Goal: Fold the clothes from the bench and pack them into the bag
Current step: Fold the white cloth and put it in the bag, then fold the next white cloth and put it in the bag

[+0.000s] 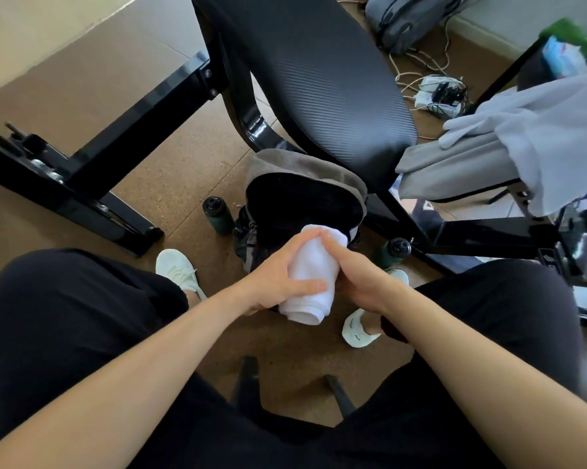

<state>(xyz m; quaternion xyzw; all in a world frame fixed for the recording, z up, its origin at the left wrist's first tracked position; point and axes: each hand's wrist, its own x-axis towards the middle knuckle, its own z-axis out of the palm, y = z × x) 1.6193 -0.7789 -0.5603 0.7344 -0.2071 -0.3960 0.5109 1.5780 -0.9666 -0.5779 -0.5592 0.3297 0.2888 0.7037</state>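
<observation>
A rolled white cloth (314,265) sits between my two hands, its far end at the mouth of an open bag (332,174) with a grey rim and dark inside, standing on the floor. My left hand (281,269) wraps round the roll from the left, thumb across its top. My right hand (353,272) holds the roll's right side, fingers pointing toward the bag. Grey and white clothes (508,150) lie draped on the right part of the black padded bench (319,72).
Two dark bottles (217,214) (395,252) stand on the floor either side of the bag. Black bench frame legs (82,170) cross the cork floor at left. A grey backpack (410,18) and a power strip with cables (437,94) lie beyond the bench.
</observation>
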